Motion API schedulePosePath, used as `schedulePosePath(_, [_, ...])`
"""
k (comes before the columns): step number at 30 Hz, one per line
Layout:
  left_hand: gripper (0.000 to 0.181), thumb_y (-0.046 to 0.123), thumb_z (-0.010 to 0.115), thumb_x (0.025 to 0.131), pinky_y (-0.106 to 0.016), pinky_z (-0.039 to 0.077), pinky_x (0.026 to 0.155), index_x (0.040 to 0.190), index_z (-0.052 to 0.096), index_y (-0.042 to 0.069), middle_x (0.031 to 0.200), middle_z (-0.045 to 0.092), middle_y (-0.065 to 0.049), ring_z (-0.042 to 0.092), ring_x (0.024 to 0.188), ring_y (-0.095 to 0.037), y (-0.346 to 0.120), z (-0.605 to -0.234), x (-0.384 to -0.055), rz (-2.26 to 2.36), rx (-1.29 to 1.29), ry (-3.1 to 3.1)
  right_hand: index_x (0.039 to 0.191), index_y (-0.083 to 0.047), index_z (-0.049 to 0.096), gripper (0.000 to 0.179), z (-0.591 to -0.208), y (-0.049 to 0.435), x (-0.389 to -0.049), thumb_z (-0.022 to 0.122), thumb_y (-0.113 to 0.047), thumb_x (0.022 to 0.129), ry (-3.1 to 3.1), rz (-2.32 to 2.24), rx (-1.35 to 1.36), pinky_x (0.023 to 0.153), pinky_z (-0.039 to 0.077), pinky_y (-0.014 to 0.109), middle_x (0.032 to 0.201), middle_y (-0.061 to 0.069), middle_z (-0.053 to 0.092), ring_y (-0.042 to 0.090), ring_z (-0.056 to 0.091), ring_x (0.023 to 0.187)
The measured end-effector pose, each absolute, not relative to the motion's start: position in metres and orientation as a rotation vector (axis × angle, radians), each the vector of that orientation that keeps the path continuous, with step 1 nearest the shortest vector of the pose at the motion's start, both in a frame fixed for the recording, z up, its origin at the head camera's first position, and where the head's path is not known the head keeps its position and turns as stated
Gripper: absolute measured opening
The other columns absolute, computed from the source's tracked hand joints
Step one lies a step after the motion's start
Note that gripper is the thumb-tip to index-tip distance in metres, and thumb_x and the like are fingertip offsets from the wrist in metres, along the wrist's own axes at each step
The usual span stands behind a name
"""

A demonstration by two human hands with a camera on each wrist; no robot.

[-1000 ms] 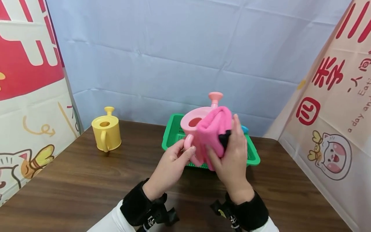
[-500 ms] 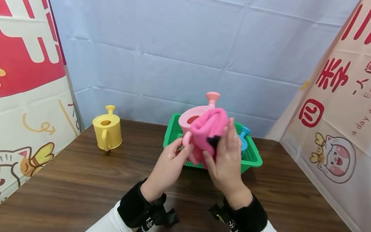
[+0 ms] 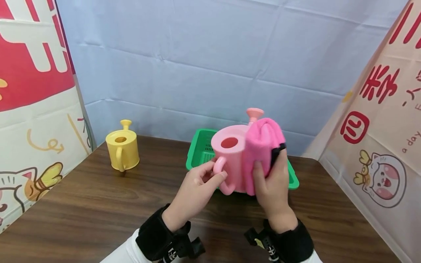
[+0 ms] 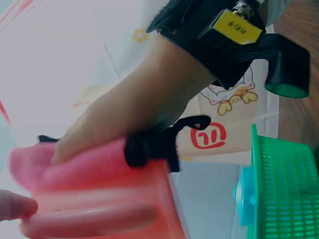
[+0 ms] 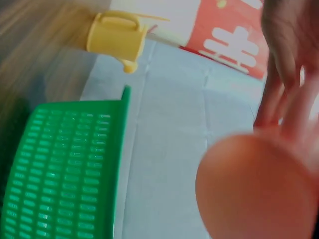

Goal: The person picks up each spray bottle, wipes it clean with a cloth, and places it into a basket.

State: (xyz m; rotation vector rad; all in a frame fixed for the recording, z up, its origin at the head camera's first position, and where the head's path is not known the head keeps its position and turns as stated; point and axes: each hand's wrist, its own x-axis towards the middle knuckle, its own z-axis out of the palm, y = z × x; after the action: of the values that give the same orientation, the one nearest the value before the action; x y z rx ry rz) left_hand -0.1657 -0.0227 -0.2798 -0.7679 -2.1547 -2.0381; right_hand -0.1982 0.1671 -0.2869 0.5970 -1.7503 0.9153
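By its handle my left hand (image 3: 194, 191) grips a pink toy watering can (image 3: 231, 168), held up over the front of the green basket. My right hand (image 3: 273, 193) holds a folded pink cloth (image 3: 261, 146) with black trim against the can's right side, thumb on the near face. The cloth covers part of the can's side and the base of its spout. In the left wrist view the cloth (image 4: 89, 162) lies along the can, its black strap (image 4: 152, 149) hanging loose. A blurred right thumb (image 5: 256, 189) fills much of the right wrist view.
A green perforated basket (image 3: 200, 148) stands on the wooden table behind the hands. The left wrist view shows a blue object (image 4: 246, 194) at its rim. Left on the table is a yellow watering can (image 3: 123, 151). Printed cloth hangings (image 3: 371, 146) and a pale blue backdrop (image 3: 197, 65) enclose the table.
The cloth has moved left across the can's near side, then back right onto its side. The can has shifted slightly right and nearer. The blue object seen in the basket is now hidden from the head view.
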Motion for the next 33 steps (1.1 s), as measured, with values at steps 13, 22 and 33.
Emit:
schedulePosePath(13, [0.021,0.026,0.055,0.095,-0.037,0.046,0.083,0.104,0.062,0.008,0.094,0.063,-0.012,0.061,0.091,-0.026,-0.025,-0.275,-0.166,-2.178,-0.780,-2.071,0.141,-0.008,0.031,0.049,-0.285,0.174,-0.198,0.042,-0.019,0.095,-1.868,1.161,0.543,0.081,0.042,0.022,0.109,0.015,0.051,0.017,0.050,0.096])
schedulePosePath(22, [0.033,0.032,0.050,0.097,-0.036,0.048,0.084,0.098,0.059,0.001,0.086,0.062,-0.017,0.060,0.089,-0.028,-0.027,-0.282,-0.171,-2.265,-0.752,-2.058,0.140,0.001,0.032,0.068,-0.296,0.145,-0.194,0.049,-0.046,0.093,-1.772,0.589,0.617,0.091,0.035,0.053,0.134,0.021,0.042,0.036,0.043,0.117])
schedulePosePath(33, [0.024,0.027,0.054,0.096,-0.028,0.042,0.070,0.096,0.062,0.004,0.083,0.064,-0.011,0.056,0.074,-0.020,-0.025,-0.281,-0.171,-2.108,-0.815,-2.134,0.135,0.002,0.035,0.069,-0.290,0.156,-0.195,0.053,-0.046,0.090,-1.815,0.773,0.539,0.087,0.038,0.045,0.123,0.020,0.048,0.032,0.048,0.106])
